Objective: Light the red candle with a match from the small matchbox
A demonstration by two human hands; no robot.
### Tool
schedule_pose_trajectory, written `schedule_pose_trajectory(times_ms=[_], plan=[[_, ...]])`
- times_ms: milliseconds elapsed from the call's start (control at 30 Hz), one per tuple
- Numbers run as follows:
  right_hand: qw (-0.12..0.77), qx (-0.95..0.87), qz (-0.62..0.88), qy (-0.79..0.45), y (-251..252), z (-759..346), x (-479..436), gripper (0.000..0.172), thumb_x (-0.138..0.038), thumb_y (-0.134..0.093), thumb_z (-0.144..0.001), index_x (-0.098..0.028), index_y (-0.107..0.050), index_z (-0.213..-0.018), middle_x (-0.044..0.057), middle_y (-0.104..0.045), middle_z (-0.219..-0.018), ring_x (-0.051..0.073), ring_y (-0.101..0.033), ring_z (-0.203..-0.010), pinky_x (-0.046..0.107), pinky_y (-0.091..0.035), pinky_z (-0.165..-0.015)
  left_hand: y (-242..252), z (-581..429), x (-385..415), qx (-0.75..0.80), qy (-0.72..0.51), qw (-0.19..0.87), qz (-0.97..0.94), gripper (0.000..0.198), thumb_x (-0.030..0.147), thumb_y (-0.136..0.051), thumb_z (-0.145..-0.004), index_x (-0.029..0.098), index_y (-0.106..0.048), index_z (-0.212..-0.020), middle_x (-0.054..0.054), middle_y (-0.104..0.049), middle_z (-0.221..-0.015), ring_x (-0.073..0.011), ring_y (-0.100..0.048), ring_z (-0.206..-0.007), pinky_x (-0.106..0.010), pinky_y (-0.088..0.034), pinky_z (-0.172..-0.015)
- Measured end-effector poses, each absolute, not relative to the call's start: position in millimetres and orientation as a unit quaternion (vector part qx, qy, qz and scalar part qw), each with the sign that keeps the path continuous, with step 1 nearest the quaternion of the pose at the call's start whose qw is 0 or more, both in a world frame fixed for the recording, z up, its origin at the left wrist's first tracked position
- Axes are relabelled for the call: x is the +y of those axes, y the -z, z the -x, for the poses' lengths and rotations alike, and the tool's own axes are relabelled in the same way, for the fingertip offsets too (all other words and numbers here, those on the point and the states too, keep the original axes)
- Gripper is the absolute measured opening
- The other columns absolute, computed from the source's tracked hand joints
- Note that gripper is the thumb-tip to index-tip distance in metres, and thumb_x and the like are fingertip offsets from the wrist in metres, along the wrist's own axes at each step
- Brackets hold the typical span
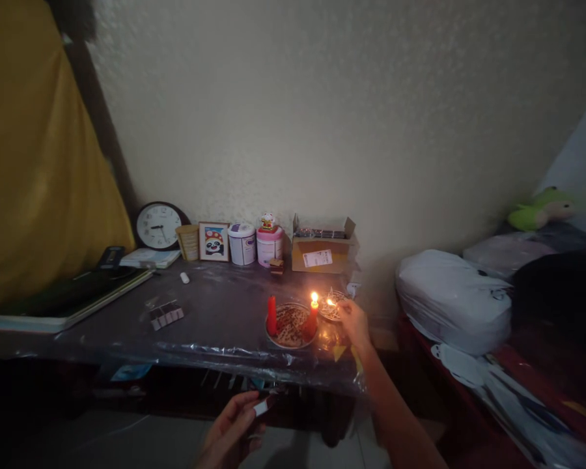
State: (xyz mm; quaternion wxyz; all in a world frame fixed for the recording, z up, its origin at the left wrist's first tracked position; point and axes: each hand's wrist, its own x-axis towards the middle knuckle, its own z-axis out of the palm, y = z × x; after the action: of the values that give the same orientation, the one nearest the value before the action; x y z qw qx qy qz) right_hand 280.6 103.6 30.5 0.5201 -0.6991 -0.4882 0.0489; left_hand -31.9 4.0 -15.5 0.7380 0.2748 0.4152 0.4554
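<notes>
My right hand (354, 324) pinches a burning match (336, 303), its small flame just right of the lit candle. Under and behind that flame lies a small dish (326, 315) heaped with thin sticks that look like matches. A lit red candle (313, 316) stands upright at the right side of a round patterned plate (291, 342). On the plate's left side stands an unlit red candle (272, 317). Below the table's front edge, my left hand (234, 426) is closed on a small dark-and-white box, seemingly a matchbox (261, 408); part of it is hidden by the fingers.
Plastic film covers the dark table (215, 312). Several small boxes (167, 315) lie at left. Along the wall stand a clock (159, 225), a panda picture (214, 241), two tins (243, 245) and an open carton (317, 254). White bags (452, 299) sit at right.
</notes>
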Motion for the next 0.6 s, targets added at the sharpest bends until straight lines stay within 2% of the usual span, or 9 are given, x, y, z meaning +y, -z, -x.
schedule_pose_trajectory(times_ms=[200,267,400,533,600], plan=[[0.484,-0.507,0.713,-0.026,-28,-262,130,0.015,-0.023,-0.051,-0.071,-0.018,-0.065,-0.071,0.005,-0.068,-0.070,0.020,-0.061,-0.069,0.030,-0.044,-0.066,17,32,7,0.415,-0.441,0.749,-0.271,0.044,0.043,-0.080,-0.048,0.021,-0.065,-0.084,-0.003,-0.067,-0.081,-0.0136,-0.059,-0.059,-0.026,-0.044,-0.056],[0.482,-0.512,0.711,-0.018,-30,-259,124,0.017,-0.023,-0.049,-0.073,-0.018,-0.065,-0.075,0.006,-0.068,-0.074,0.020,-0.061,-0.071,0.030,-0.044,-0.067,20,34,8,0.409,-0.441,0.753,-0.267,0.044,0.042,-0.080,-0.048,0.021,-0.065,-0.084,-0.002,-0.066,-0.079,-0.0133,-0.058,-0.059,-0.025,-0.043,-0.056],[0.491,-0.525,0.695,-0.011,-37,-259,86,0.021,-0.029,-0.049,-0.077,-0.018,-0.063,-0.087,0.007,-0.067,-0.087,0.020,-0.061,-0.078,0.030,-0.045,-0.073,24,36,8,0.406,-0.441,0.758,-0.259,0.045,0.041,-0.080,-0.047,0.022,-0.064,-0.084,-0.002,-0.066,-0.078,-0.0133,-0.058,-0.058,-0.025,-0.043,-0.055],[0.486,-0.552,0.677,-0.038,-45,-240,24,0.019,-0.035,-0.049,-0.081,-0.021,-0.062,-0.080,0.002,-0.065,-0.074,0.017,-0.060,-0.067,0.025,-0.045,-0.065,21,32,4,0.403,-0.429,0.759,-0.280,0.046,0.044,-0.080,-0.046,0.021,-0.063,-0.084,-0.005,-0.067,-0.090,-0.0125,-0.057,-0.057,-0.025,-0.042,-0.055],[0.467,-0.577,0.663,-0.092,-47,-218,-7,0.020,-0.036,-0.049,-0.083,-0.021,-0.061,-0.077,0.000,-0.063,-0.070,0.016,-0.059,-0.066,0.024,-0.044,-0.062,18,28,1,0.401,-0.423,0.753,-0.306,0.047,0.045,-0.080,-0.046,0.021,-0.063,-0.084,-0.006,-0.067,-0.090,-0.0129,-0.057,-0.057,-0.026,-0.041,-0.055]])
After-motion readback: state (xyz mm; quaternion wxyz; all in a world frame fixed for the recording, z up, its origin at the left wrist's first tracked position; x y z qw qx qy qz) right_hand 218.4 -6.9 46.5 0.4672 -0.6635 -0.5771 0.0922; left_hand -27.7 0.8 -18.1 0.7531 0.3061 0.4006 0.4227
